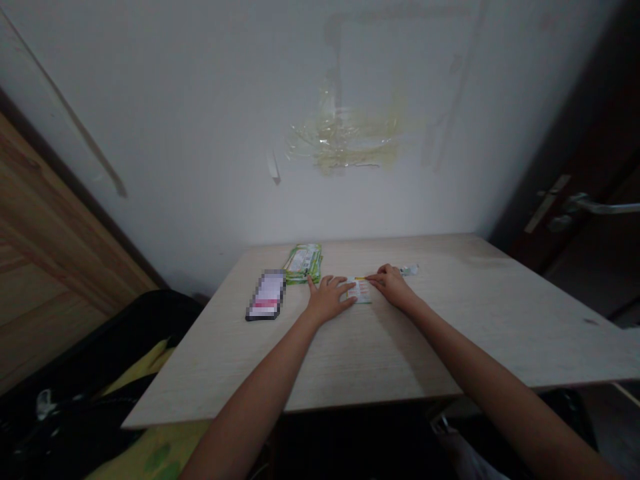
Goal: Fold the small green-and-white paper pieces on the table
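Observation:
A small printed packet point(362, 292), white and pale green with red print and a yellow strip on its top edge, lies flat on the table. My left hand point(327, 298) rests with fingers spread, its fingertips on the packet's left side. At the packet's upper right corner, the fingers of my right hand point(393, 287) are pinched together on the yellow edge. Just beyond my right hand is a small clear and white wrapper piece point(410, 269). A stack of green and white packets point(303, 262) lies behind my left hand.
A phone point(267, 295) with its screen blurred out lies left of my left hand. The pale wooden table point(360, 360) meets a wall point(200, 133) with peeling tape. A dark door with a metal handle point(600, 205) stands at the right.

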The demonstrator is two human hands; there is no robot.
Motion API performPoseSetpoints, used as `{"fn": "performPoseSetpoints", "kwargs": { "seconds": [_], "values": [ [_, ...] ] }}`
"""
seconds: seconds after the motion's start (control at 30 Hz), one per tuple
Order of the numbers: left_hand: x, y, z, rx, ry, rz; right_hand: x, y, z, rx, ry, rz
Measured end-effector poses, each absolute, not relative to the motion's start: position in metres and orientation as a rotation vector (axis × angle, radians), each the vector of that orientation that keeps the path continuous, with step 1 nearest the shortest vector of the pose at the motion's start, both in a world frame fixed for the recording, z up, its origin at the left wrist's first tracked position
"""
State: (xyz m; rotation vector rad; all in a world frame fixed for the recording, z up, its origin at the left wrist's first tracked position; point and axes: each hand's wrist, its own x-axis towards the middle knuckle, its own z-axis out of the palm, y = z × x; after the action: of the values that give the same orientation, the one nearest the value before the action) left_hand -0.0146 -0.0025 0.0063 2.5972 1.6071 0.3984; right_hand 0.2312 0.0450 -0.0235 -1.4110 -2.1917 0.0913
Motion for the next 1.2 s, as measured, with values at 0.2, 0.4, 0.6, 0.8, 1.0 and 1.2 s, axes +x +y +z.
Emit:
{"fn": "performPoseSetpoints", "kwargs": {
  "seconds": [0.2,0.4,0.6,0.8,1.0,1.2],
  "values": [
    [-0.0148,-0.0027,0.0057,2.608,1.613,0.389,0.2261,0.0441,-0.0206,-1.443,-2.186,0.044],
    [-0.0137,-0.0038,0.0083,2.602,1.621,0.356,0.2235,0.0399,-0.0203,-1.459,-2.172,0.001],
    [-0.0142,-0.0022,0.0053,2.603,1.620,0.376,0.2234,0.0355,-0.0187,-1.403,-2.205,0.000],
    [-0.0146,0.0000,0.0004,2.594,1.609,0.420,0.2245,0.0377,-0.0190,-1.422,-2.176,0.055],
    [-0.0149,-0.0001,0.0009,2.603,1.610,0.409,0.2262,0.0421,-0.0169,-1.441,-2.167,0.164],
    [-0.0146,-0.0024,0.0046,2.599,1.618,0.385,0.2328,0.0447,-0.0195,-1.362,-2.200,0.218]
  ]
}}
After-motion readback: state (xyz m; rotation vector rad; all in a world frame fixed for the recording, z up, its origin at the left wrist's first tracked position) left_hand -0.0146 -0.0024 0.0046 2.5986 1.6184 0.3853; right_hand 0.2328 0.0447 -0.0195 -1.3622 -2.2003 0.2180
